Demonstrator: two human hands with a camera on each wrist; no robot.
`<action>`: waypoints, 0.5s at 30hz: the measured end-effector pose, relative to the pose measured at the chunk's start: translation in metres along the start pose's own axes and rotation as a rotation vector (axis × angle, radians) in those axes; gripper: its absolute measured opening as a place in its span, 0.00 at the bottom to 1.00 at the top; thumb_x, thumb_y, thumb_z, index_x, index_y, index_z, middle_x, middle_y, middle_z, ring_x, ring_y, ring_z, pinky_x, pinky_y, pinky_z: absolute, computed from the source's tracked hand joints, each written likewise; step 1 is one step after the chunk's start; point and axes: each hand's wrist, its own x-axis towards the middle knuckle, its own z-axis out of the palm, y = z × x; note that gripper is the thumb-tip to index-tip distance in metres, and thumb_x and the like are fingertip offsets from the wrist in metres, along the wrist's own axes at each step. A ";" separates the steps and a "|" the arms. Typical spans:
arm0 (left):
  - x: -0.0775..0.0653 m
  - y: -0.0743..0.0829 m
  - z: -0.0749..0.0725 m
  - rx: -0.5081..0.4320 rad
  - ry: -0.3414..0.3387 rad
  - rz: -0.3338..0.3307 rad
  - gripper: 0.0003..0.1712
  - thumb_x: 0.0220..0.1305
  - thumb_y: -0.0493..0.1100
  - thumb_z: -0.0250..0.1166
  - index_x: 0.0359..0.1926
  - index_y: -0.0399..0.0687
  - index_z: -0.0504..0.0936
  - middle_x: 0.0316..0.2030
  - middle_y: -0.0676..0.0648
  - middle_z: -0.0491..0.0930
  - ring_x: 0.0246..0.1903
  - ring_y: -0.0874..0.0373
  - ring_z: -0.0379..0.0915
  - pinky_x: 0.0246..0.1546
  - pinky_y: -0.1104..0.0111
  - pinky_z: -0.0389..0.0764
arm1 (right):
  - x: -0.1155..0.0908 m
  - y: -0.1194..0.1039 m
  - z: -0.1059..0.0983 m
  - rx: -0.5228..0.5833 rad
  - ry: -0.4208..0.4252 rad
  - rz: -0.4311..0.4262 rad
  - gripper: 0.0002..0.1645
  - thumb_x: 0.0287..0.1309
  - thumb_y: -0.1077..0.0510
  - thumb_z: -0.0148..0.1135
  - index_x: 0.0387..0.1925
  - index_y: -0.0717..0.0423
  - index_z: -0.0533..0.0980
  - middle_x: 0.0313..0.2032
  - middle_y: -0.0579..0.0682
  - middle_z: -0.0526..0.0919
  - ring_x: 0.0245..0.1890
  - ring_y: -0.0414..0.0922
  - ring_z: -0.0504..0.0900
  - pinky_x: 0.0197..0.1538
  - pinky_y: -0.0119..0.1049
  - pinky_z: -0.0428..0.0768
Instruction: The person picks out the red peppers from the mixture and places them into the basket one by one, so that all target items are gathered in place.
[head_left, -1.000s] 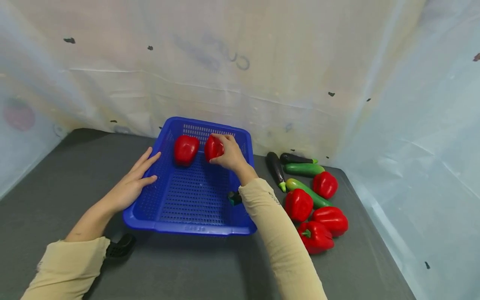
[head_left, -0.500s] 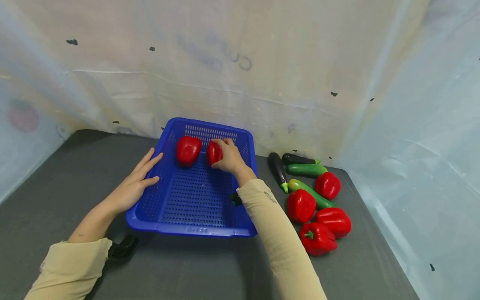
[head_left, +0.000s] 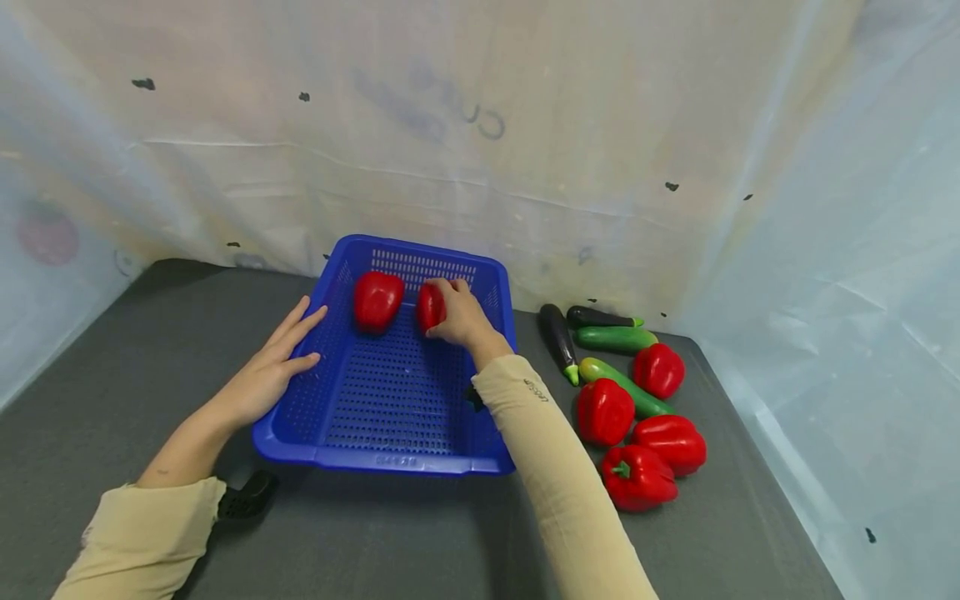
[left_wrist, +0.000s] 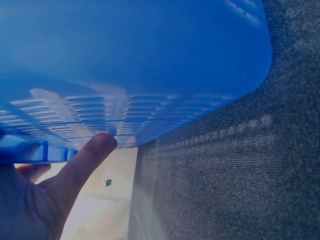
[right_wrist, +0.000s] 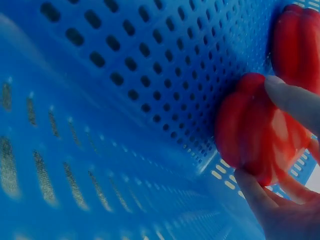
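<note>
A blue plastic basket with slotted walls stands on the grey table. Inside it, toward the back, my right hand grips a red bell pepper; in the right wrist view, thumb and fingers lie round that bell pepper. Another red bell pepper rests to its left in the basket. My left hand lies along the basket's left side with fingers spread and straight. In the left wrist view, a finger reaches along the slotted outer wall.
Right of the basket lie several red bell peppers, two dark eggplants and two green cucumbers, grouped together. A pale plastic sheet hangs behind the table, and another sheet closes off the right side.
My right hand has lowered slightly with the bell pepper inside the basket, keeping its grip. The left hand stays at the basket's side. The head view has shifted a little.
</note>
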 end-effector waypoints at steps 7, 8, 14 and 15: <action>0.001 0.001 0.002 0.001 0.002 -0.010 0.35 0.73 0.38 0.44 0.76 0.44 0.42 0.75 0.41 0.23 0.72 0.35 0.17 0.61 0.29 0.32 | 0.001 0.003 0.001 0.001 -0.017 0.036 0.53 0.46 0.60 0.75 0.71 0.45 0.57 0.65 0.61 0.60 0.61 0.59 0.72 0.60 0.51 0.74; 0.001 0.001 0.002 0.001 0.002 -0.011 0.35 0.73 0.38 0.44 0.76 0.44 0.42 0.75 0.41 0.23 0.72 0.35 0.17 0.61 0.29 0.32 | 0.000 0.003 0.001 -0.001 -0.018 0.037 0.53 0.46 0.60 0.75 0.71 0.44 0.57 0.65 0.61 0.60 0.61 0.59 0.72 0.60 0.51 0.74; 0.001 0.000 0.002 -0.004 0.004 0.000 0.35 0.73 0.38 0.44 0.76 0.44 0.42 0.75 0.42 0.23 0.72 0.35 0.17 0.61 0.29 0.32 | -0.001 0.003 0.000 -0.012 -0.023 0.047 0.55 0.45 0.58 0.75 0.72 0.42 0.56 0.67 0.61 0.59 0.64 0.58 0.68 0.62 0.51 0.73; 0.001 0.000 0.002 -0.004 0.004 0.001 0.35 0.73 0.38 0.44 0.76 0.45 0.42 0.75 0.42 0.23 0.72 0.35 0.17 0.61 0.29 0.32 | -0.001 0.003 0.000 -0.012 -0.022 0.049 0.55 0.45 0.58 0.75 0.72 0.41 0.56 0.68 0.61 0.59 0.65 0.58 0.66 0.62 0.52 0.72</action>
